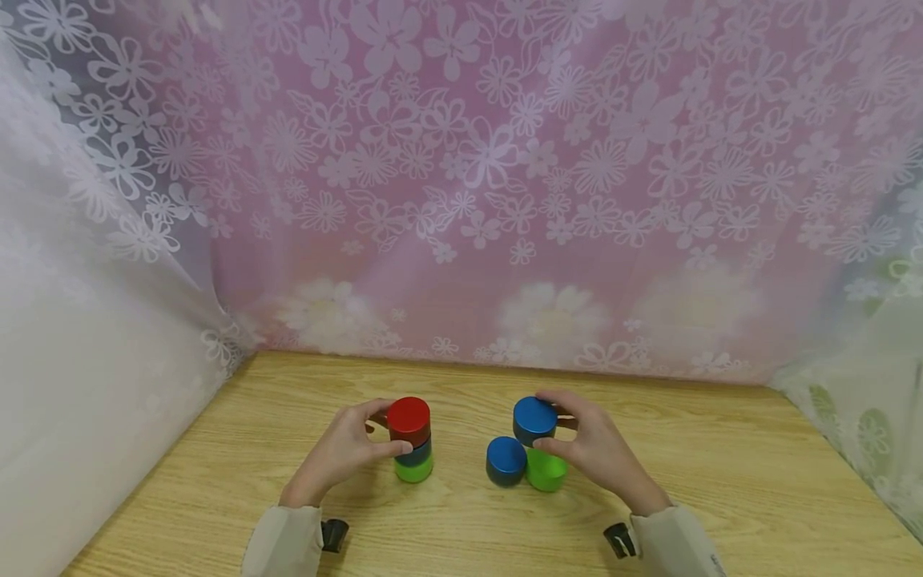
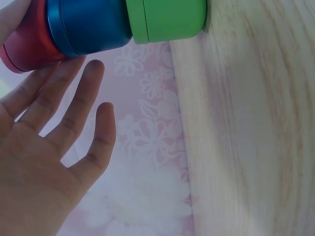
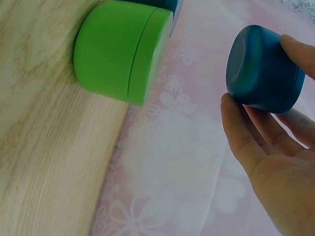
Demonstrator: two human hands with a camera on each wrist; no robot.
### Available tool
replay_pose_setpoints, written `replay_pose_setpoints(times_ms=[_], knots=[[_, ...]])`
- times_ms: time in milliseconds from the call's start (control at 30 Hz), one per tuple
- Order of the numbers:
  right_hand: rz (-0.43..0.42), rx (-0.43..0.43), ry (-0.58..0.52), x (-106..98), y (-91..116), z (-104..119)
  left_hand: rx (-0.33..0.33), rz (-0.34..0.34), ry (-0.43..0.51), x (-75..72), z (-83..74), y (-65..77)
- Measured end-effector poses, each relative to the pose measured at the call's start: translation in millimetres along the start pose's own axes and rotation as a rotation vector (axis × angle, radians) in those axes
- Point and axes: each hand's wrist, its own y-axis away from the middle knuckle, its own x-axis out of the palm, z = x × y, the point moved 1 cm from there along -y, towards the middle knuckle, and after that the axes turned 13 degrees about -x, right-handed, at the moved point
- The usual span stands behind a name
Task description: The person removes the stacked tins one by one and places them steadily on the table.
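On the left stands a stack of round lidded jars: a green jar (image 1: 414,469) at the bottom, a blue jar (image 2: 91,27) in the middle, a red jar (image 1: 409,418) on top. My left hand (image 1: 353,439) holds the red jar between thumb and fingers, the thumb reaching its lower edge. On the right, my right hand (image 1: 594,441) grips another blue jar (image 3: 266,69) by its sides. That jar is in the air above a second green jar (image 3: 115,51), with a gap between them. A third blue jar (image 1: 506,461) stands close beside this green one.
Everything stands on a wood-grain table (image 1: 461,529). A pink flowered curtain (image 1: 461,200) hangs along the table's back edge, with pale cloth (image 1: 86,361) at the left side. Black straps (image 1: 334,535) show at both cuffs.
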Motion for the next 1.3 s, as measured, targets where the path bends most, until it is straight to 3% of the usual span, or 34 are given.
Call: replay_pose_setpoints(times_ms=[233,1300], knots=[[0.01,0.045,0.017,-5,4,-4,0.005,-0.002,-0.009,-0.4,-0.2,0.2],[0.081,0.096,0.067,-22,18,-16,-0.007,-0.003,-0.004,0.1,-1.0,0.8]])
